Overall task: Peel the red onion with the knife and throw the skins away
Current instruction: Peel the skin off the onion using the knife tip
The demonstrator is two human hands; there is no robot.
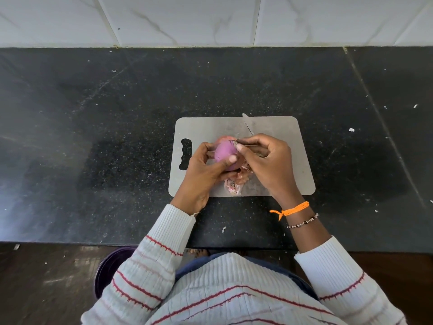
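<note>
Over the middle of the cutting board (276, 127), head view: red onion (224, 154) held just above the board, left hand (206, 170) curled round it, thumb pressed on bare purple flesh. Right hand (267, 165) closed on knife (248, 127), blade tip pointing toward the board's far edge, thumb and forefinger apparently pinching a strip of skin at the onion's top. Loose skins (234, 187) piled near the board's near edge, under the hands.

Handling, judged: onion light, firm, round; peeled surface likely slick, so best cupped from the side with thumb across. Skin papery, brittle, prone to tearing; best taken at a lifted edge.

Surface: board thin, grey, handle slot at its left edge, on a dark speckled stone counter (93, 113) with pale scraps scattered. White marbled tiles (187, 19) behind. Dark purple bin (110, 270) on the floor below the counter's near edge.
</note>
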